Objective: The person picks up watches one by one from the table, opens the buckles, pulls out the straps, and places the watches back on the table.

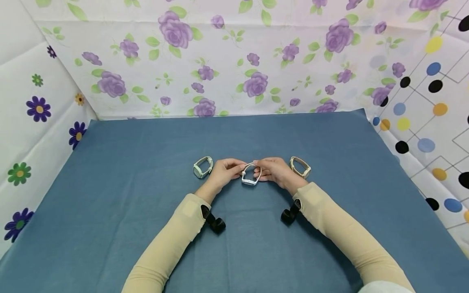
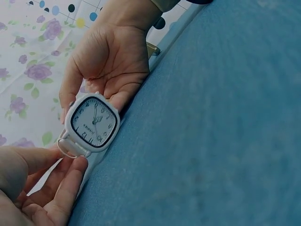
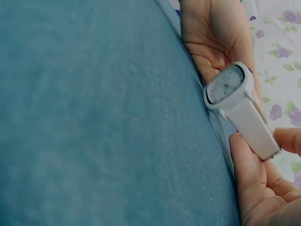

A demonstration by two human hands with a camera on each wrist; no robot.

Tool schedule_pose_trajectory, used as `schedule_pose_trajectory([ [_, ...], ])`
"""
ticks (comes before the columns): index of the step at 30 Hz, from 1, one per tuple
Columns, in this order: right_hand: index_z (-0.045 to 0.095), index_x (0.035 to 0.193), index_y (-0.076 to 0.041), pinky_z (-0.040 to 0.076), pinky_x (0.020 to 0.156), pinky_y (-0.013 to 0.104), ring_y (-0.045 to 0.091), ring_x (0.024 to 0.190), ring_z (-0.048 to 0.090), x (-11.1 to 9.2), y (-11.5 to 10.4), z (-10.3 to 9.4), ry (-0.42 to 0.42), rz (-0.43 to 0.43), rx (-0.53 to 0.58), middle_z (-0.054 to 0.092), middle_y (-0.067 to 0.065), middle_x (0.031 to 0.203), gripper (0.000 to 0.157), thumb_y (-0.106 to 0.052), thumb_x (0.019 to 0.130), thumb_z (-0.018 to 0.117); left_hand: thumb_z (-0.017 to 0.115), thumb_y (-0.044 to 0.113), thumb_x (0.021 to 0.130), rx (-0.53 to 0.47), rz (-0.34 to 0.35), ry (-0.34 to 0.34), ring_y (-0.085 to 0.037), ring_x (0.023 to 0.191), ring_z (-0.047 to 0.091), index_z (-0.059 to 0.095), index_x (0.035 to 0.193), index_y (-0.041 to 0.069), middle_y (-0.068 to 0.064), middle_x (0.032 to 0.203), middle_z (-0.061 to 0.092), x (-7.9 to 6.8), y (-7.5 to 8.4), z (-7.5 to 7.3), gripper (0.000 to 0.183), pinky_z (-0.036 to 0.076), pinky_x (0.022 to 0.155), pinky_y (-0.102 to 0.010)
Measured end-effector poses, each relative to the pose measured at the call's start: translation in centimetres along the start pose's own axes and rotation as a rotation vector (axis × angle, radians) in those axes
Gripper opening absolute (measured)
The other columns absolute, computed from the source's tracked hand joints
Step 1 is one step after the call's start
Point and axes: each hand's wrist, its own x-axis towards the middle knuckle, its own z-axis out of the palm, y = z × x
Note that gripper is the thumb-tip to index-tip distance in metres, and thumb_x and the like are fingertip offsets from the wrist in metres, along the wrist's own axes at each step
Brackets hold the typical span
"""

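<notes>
A white wristwatch (image 1: 250, 182) with a rounded square dial is held up between both hands, its strap in a loop and its case toward the near side. My left hand (image 1: 223, 173) pinches the strap on the left between thumb and fingers. From the other side my right hand (image 1: 277, 170) grips the strap. Dark numerals and hands show on the watch dial (image 2: 94, 120) in the left wrist view. In the right wrist view the white strap (image 3: 254, 129) runs from the case to the right hand's fingertips (image 3: 239, 143).
A pale green watch (image 1: 198, 171) lies just left of the left hand on the blue cloth (image 1: 234, 244). Close to the right wrist lies a tan watch (image 1: 305, 173). A floral sheet (image 1: 227, 53) hangs behind the table, with patterned sheets at both sides.
</notes>
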Motion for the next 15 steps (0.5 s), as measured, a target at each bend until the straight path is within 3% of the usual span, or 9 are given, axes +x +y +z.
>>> schedule_pose_trajectory([
  [8,0.06,0.115,0.002,0.057,0.063,0.024,0.008,0.064,0.064,-0.01,-0.11,-0.06,0.001,0.008,-0.012,0.065,0.0,0.075,0.032,-0.023,0.094,0.06,0.061,0.01,0.093,-0.007,0.008,-0.015,-0.006,0.079,0.065,0.07,0.108,-0.001,-0.016,0.107,0.069,0.09,-0.17,-0.04,0.02,0.057,0.081,-0.03],
  [15,0.061,0.115,0.001,0.058,0.066,0.025,0.009,0.065,0.064,0.19,-0.17,0.11,-0.011,0.013,-0.013,0.066,0.001,0.075,0.032,-0.023,0.094,0.061,0.063,0.012,0.093,-0.016,0.003,0.013,-0.011,0.086,0.067,0.07,0.108,-0.001,-0.017,0.108,0.069,-0.05,-0.1,-0.06,0.022,0.057,0.08,-0.028],
])
